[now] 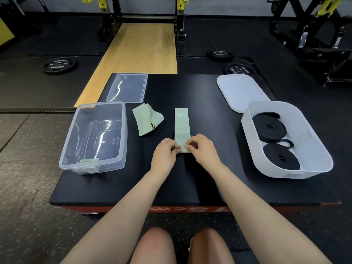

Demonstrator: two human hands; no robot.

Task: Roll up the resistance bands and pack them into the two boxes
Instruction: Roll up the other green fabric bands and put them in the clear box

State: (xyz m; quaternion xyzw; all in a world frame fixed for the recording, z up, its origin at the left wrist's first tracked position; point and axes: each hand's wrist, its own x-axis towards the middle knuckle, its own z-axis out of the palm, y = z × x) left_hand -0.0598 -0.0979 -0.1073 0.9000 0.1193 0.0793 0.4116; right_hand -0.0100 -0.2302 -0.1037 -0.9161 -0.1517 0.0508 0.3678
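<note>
- The left hand (165, 151) and right hand (200, 147) both pinch the near end of a pale green band (181, 126), which lies flat and straight on the black table (200, 92), its far end pointing away from the person.
- The band looks light, thin and limp, likely a soft stretch fabric; it should fold without resistance, and a roll begun at this near edge would probably spring loose unless kept tight under the fingertips.
- White print near the band's far end reads "30 LB".
- A second green band (147, 119) lies crumpled just to the left, not yet rolled.
- The clear box (93, 138) at left holds one rolled green band (89, 163) at its near wall; small lettering on the box floor is too blurred to read. Its clear lid (127, 87) lies behind it.
- The white box (285, 138) at right holds two coiled black bands (269, 127), heavier and rubbery by their look; its white lid (240, 91) rests behind.
- Large white numerals on the table's red front edge are cut off by the arms.
</note>
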